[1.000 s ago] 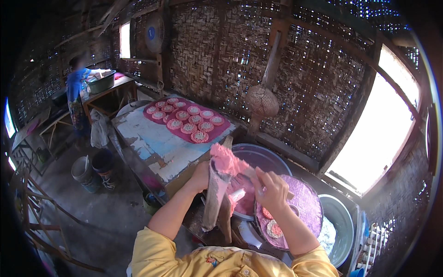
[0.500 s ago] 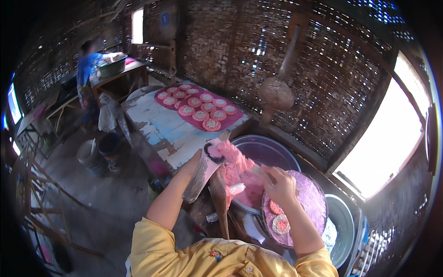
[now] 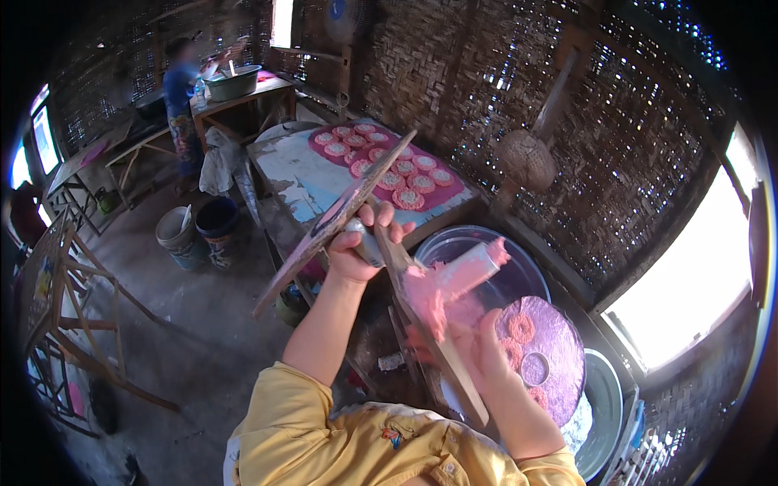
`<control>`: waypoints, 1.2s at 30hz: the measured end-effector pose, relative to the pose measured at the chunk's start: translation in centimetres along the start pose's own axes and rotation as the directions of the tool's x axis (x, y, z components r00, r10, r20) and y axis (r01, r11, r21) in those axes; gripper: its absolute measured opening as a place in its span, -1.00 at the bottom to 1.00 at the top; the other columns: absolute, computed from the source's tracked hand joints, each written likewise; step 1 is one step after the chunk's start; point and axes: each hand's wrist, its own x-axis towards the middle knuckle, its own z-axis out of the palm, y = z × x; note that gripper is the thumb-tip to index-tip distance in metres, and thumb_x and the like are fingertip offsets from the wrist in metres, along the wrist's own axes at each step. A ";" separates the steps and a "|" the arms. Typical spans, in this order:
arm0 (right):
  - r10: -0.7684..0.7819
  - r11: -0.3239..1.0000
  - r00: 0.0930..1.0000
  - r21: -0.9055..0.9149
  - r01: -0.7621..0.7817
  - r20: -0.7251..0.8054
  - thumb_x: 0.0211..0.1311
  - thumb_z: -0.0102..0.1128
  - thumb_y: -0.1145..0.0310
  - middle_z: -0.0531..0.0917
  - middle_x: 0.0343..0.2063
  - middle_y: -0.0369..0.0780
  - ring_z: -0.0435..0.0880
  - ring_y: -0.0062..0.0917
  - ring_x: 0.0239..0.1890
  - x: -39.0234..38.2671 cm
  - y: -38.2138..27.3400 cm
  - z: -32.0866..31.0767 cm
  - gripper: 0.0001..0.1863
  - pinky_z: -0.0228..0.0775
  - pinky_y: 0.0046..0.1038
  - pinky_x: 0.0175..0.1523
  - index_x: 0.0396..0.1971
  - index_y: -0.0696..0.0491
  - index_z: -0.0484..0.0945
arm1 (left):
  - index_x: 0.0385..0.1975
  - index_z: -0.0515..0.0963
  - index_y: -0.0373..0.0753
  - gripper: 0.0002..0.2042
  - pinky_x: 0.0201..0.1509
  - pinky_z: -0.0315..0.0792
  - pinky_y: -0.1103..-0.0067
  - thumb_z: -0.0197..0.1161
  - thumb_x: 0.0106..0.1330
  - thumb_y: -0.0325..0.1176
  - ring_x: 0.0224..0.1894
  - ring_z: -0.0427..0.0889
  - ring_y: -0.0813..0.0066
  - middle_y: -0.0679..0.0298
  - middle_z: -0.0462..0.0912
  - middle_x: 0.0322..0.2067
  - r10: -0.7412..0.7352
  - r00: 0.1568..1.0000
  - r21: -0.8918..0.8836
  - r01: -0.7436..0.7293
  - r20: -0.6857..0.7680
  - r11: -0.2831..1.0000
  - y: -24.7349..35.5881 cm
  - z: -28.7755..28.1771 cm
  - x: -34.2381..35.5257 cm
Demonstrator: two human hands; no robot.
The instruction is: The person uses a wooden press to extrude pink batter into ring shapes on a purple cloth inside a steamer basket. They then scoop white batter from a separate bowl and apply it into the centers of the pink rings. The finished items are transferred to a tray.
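Note:
My left hand is wrapped around a pale cylindrical piece and a wooden bar that slants down to the right. Across it stands a long, weathered wooden plank, tilted up to the right. Soft pink dough clings to the bar. From the dough juts a whitish tube smeared with pink, more dough at its far end. My right hand is open and somewhat blurred beside the bar's lower part, thumb raised and fingers reaching behind the wood; no held object shows in it.
A large basin stands beyond the tube. At right, a round purple-pink tray bears pink rounds and a ring, near a green tub. Patterned rounds lie on a magenta sheet upon a worn table. Another person stands far left.
The plank and bar have swung round, bringing my left hand into sight. My right hand has let go of a pale piece and lies lower by the bar. The view has shifted left.

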 end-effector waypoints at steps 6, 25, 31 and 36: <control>-0.159 0.827 0.851 0.538 -0.163 0.501 -0.09 -0.06 -0.49 0.45 -0.11 0.23 0.50 -0.44 -0.68 -3.1 0.5 2.6 0.04 0.26 -0.60 -0.72 0.19 0.09 0.16 | 0.14 0.21 -0.15 -0.27 0.34 0.06 0.13 0.46 -0.04 -0.22 0.11 0.34 0.15 0.21 0.10 0.11 -0.144 0.988 0.213 0.128 0.063 0.969 -3.4 4.1 0.7; -0.687 -0.295 0.695 -0.956 -0.001 0.211 -0.39 0.40 0.48 0.30 0.01 0.21 0.54 0.11 -0.17 -15.9 -2.5 0.4 -0.03 0.52 -0.18 -0.25 0.23 -0.05 0.19 | -0.24 0.56 0.00 -0.63 -0.27 0.49 0.37 0.38 -0.13 -0.17 -0.29 0.62 0.20 0.24 0.62 -0.37 -0.653 0.752 0.978 -0.191 0.088 -0.088 -10.4 12.4 -1.6; -0.769 -0.300 0.599 -0.953 -0.027 0.225 -0.36 0.43 0.47 0.28 0.01 0.22 0.55 0.11 -0.20 -17.6 0.0 -0.3 -0.01 0.53 -0.18 -0.27 0.24 -0.12 0.17 | -0.28 0.57 -0.05 -0.64 -0.21 0.50 0.38 0.39 -0.15 -0.17 -0.26 0.62 0.20 0.22 0.63 -0.35 -0.672 0.716 0.982 -0.126 0.190 0.142 -14.4 13.4 -2.9; -0.780 -0.094 0.626 -0.987 -0.127 -0.006 -0.23 0.41 0.44 0.27 0.02 0.19 0.51 0.15 -0.18 -19.1 -1.3 -1.5 -0.01 0.49 -0.13 -0.18 0.29 -0.03 0.06 | -0.26 0.57 -0.09 -0.61 -0.19 0.50 0.41 0.41 -0.14 -0.15 -0.26 0.64 0.25 0.23 0.63 -0.34 -0.613 0.724 0.947 -0.203 0.316 0.248 -19.2 12.7 -3.0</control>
